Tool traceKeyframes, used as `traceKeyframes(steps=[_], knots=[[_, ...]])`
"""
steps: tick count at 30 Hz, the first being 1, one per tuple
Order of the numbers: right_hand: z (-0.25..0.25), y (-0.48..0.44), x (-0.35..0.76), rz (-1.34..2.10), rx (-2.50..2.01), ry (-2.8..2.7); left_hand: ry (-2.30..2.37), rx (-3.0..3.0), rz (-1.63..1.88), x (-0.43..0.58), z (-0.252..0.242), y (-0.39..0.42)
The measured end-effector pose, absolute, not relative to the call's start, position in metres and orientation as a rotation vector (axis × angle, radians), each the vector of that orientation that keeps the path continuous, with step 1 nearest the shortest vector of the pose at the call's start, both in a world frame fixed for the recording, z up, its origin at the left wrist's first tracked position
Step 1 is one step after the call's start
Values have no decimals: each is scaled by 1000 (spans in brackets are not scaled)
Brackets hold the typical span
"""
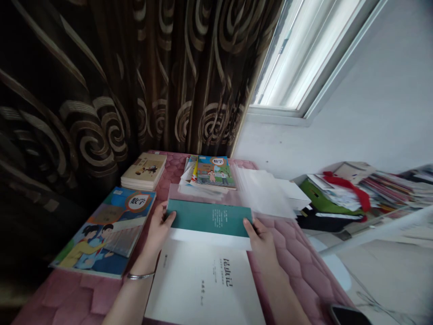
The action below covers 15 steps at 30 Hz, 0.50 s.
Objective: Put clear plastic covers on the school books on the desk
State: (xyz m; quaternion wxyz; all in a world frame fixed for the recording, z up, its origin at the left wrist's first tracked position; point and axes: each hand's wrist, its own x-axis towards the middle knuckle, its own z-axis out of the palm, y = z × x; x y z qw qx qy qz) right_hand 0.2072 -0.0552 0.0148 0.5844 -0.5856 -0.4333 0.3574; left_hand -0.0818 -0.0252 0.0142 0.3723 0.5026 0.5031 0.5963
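A book lies open in front of me, its white title page nearest and its green cover flap at the far side. My left hand pinches the flap's left end, thumb on top and fingers underneath. At the other end my right hand grips it the same way. From under the flap's far edge a clear plastic sheet sticks out; how it is joined to the book I cannot tell. A silver bracelet circles my left wrist.
Left of the book lies a blue textbook, with a stack of tan books behind it. Another textbook and clear sheets lie at the back. A phone-like dark object is front right; piled papers stand beyond the pink tablecloth.
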Motion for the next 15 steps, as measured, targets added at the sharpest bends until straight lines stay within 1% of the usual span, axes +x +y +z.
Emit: traceKeyframes(steps=[4, 9, 13, 15], knots=[[16, -57, 207, 856, -1347, -933, 1301, 1326, 1556, -83, 8, -20], [17, -57, 207, 935, -1315, -1025, 1329, 1343, 1577, -81, 8, -19], [16, -56, 206, 894, -1319, -1064, 1336, 1274, 1574, -80, 13, -24], [16, -56, 205, 821, -1339, -1080, 1323, 1233, 1566, -80, 14, -26]])
